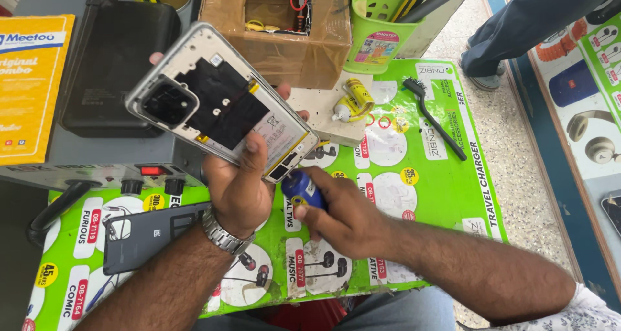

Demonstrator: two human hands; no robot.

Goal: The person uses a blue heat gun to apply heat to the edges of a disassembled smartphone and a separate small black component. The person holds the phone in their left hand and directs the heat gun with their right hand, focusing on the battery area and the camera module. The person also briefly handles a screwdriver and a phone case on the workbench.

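Note:
My left hand [238, 187] holds an opened smartphone [220, 101] tilted up, back cover off, so its black shield, camera block and white battery show. My thumb lies across the phone's lower edge. My right hand [346, 218] grips a blue-handled screwdriver [299, 188] just below the phone's bottom corner; its tip is hidden. The phone's dark grey back cover [145, 235] lies on the green printed mat [446, 195] under my left forearm.
A black brush [432, 116] and a yellow glue tube [352, 101] lie beyond the phone. A cardboard box [284, 30], a green basket [378, 30], a black case [116, 59] and a yellow box [29, 85] stand behind. Another person's legs [517, 27] are at top right.

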